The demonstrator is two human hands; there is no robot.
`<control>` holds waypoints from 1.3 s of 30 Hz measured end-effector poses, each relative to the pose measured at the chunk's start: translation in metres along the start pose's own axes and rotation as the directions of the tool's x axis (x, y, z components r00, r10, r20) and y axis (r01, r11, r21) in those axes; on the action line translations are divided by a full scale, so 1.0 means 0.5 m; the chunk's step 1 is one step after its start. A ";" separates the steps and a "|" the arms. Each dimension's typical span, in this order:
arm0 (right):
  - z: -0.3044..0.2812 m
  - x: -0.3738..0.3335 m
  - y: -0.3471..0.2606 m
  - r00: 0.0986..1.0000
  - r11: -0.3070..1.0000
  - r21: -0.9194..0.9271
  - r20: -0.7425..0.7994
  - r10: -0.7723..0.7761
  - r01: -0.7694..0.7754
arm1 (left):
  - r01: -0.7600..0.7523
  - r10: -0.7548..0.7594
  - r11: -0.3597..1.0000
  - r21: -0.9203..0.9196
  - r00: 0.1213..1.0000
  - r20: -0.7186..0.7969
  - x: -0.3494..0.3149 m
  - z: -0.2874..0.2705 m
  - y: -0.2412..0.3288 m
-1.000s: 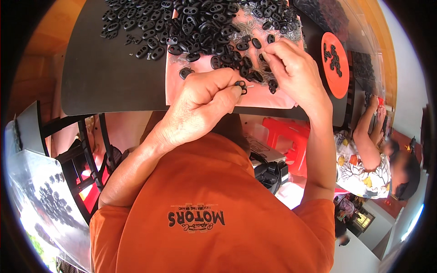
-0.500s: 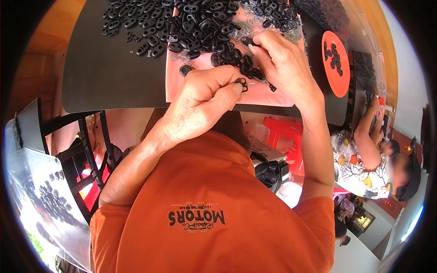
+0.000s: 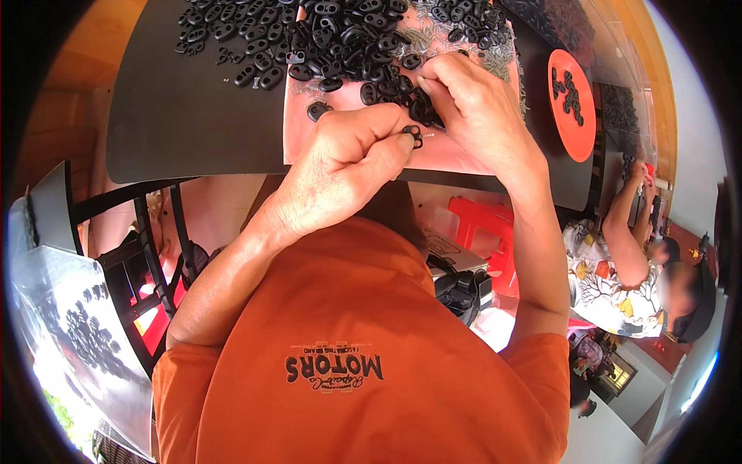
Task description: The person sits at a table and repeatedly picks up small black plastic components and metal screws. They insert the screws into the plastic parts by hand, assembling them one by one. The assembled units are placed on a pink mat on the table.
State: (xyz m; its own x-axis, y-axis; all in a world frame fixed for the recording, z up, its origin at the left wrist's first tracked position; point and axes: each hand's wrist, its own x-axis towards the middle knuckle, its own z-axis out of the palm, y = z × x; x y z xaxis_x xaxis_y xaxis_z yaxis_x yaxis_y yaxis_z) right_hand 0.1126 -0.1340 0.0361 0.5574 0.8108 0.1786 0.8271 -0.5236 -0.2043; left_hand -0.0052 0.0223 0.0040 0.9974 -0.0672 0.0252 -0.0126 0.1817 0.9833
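Note:
My left hand [image 3: 352, 158] is closed in a pinch on a small black cord lock piece [image 3: 416, 137] with round holes. A thin metal spring [image 3: 430, 135] shows beside this piece. Over the near right part of the pile of black cord lock parts [image 3: 352, 46] is my right hand [image 3: 471, 97]. Its thumb and index fingertip are a little apart, and no part shows between them; its other fingers are partly hidden. A black oval cord lock body [image 3: 411, 61] lies just left of these fingertips. Loose springs [image 3: 425, 36] are scattered around the pile.
Pink sheeting [image 3: 301, 131] lies under the pile on a dark table [image 3: 193, 131]. An orange-red plate [image 3: 586, 116] with several black parts sits at the right. A red stool [image 3: 487, 224] stands below the table. Another person [image 3: 618, 271] in a patterned shirt is at the right.
The black cord lock body at my right fingertips is no longer between them. My left hand keeps its pinch on the small piece. The table view has shifted slightly upward.

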 end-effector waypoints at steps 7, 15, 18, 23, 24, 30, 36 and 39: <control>0.007 -0.009 -0.002 0.998 0.998 0.038 -0.009 0.058 -0.058 | 0.020 -0.020 0.999 -0.028 1.000 -0.002 -0.003 0.001 -0.001; 0.005 -0.008 0.000 1.000 1.000 0.028 -0.015 0.001 -0.001 | 0.107 -0.106 0.993 -0.042 0.994 0.037 -0.005 -0.007 0.011; 0.010 -0.008 0.008 0.998 0.996 0.089 -0.060 0.003 0.002 | 0.116 -0.115 0.993 -0.035 0.993 0.029 -0.007 -0.008 0.023; 0.000 -0.006 0.025 0.984 0.996 0.067 -0.167 0.063 -0.052 | 0.096 -0.095 0.995 -0.041 0.995 0.022 -0.007 -0.011 0.022; -0.002 -0.007 0.025 0.983 0.994 0.045 -0.151 0.109 -0.103 | 0.100 -0.099 0.994 -0.044 0.995 0.024 -0.007 -0.012 0.021; 0.009 -0.011 0.032 0.982 0.985 -0.084 -0.127 0.138 -0.150 | 0.102 -0.100 0.994 -0.048 0.994 0.039 -0.008 -0.014 0.019; 0.013 -0.011 0.021 0.987 0.993 -0.026 -0.109 0.114 -0.118 | 0.108 -0.106 0.993 -0.050 0.994 0.032 -0.012 -0.016 0.021; 0.004 -0.017 0.025 0.980 0.988 -0.009 -0.128 0.154 -0.156 | 0.107 -0.105 0.993 -0.050 0.994 0.040 -0.013 -0.019 0.020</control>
State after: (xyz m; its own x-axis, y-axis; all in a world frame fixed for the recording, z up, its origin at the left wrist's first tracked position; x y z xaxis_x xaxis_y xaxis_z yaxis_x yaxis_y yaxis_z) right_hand 0.1181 -0.1469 0.0301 0.6826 0.6802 0.2672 0.7305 -0.6461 -0.2213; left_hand -0.0113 0.0341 0.0119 0.9896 -0.1249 -0.0709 0.0975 0.2221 0.9701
